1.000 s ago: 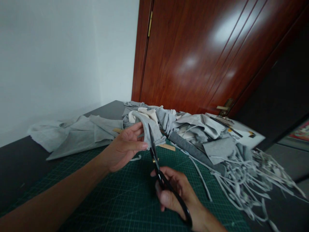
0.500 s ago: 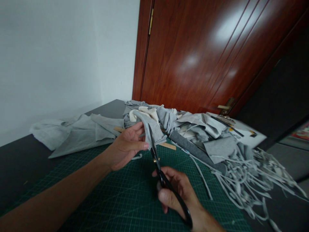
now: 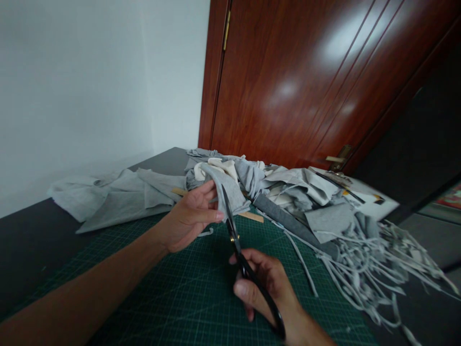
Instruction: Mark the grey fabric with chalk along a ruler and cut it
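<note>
while right grip [image 3: 276,282] clasps scissors [image 3: 236,244], grey cloth [image 3: 236,196] hangs pinched in left grip [image 3: 190,215]

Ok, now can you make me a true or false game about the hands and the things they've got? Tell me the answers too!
1. The right hand is holding scissors. True.
2. The scissors are bright pink. False: they look dark, mostly black.
3. The left hand is holding a piece of grey cloth. True.
4. The grey cloth has big red stripes. False: it is plain pale grey.
5. There is a gridded green mat below the scissors. True.
6. The scissors are lying on the gridded green mat with nobody touching them. False: they are in the right hand.
</note>
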### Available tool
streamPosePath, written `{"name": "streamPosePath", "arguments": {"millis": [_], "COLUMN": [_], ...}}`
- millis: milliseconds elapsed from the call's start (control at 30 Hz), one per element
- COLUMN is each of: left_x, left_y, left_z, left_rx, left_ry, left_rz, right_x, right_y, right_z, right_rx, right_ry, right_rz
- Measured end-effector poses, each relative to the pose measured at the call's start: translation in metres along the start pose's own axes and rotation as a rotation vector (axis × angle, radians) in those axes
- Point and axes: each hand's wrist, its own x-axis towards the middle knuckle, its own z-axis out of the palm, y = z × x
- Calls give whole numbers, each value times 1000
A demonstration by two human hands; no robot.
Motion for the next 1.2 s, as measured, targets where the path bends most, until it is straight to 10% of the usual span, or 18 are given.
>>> {"name": "streamPosePath", "arguments": {"millis": [1200], "left_x": [-2], "left_y": [2], "left_z": [2], "left_rx": [-74], "left_ry": [5], "left_rz": [26], "right_x": [1], "right_y": [4], "right_z": [8], "right_rx": [-25], "right_ry": [99], "right_rz": [79]}}
